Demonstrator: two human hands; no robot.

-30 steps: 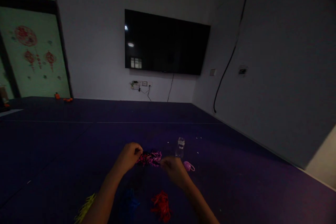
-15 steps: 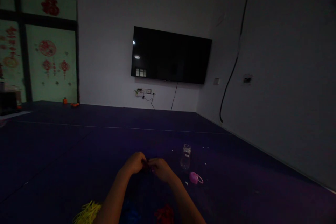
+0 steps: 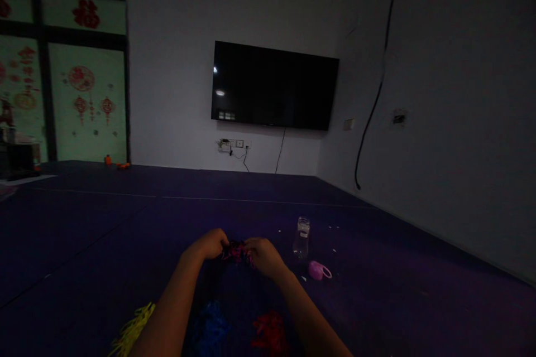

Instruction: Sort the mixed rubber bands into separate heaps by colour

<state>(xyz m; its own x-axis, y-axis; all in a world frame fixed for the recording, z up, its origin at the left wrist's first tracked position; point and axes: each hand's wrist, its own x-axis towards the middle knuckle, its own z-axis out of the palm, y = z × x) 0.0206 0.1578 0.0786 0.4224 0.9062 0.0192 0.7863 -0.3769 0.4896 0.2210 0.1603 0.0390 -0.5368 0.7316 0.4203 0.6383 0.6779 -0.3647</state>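
Observation:
My left hand (image 3: 214,244) and my right hand (image 3: 264,255) are both closed on a bundle of pink and dark shredded strips (image 3: 238,252), which stretches between them just above the purple surface. Its ends are hidden by my fingers. Closer to me lie a pile of blue strips (image 3: 211,328) and a pile of red strips (image 3: 270,332), between my forearms. Yellow strips (image 3: 133,330) show to the left of my left forearm. Right of my right hand lie a clear bottle (image 3: 301,240) and a pink cap with a loop (image 3: 317,271).
White scraps (image 3: 304,278) dot the purple surface (image 3: 104,234) near the bottle. Small orange objects (image 3: 123,165) rest by the door at the far left. On the back wall hangs a television (image 3: 274,86), and a black cable (image 3: 372,111) runs down the right wall.
My hands have moved apart, and more of the pink strips now shows between them. The camera view has shifted slightly, so the bottle and cap appear a little higher and further right.

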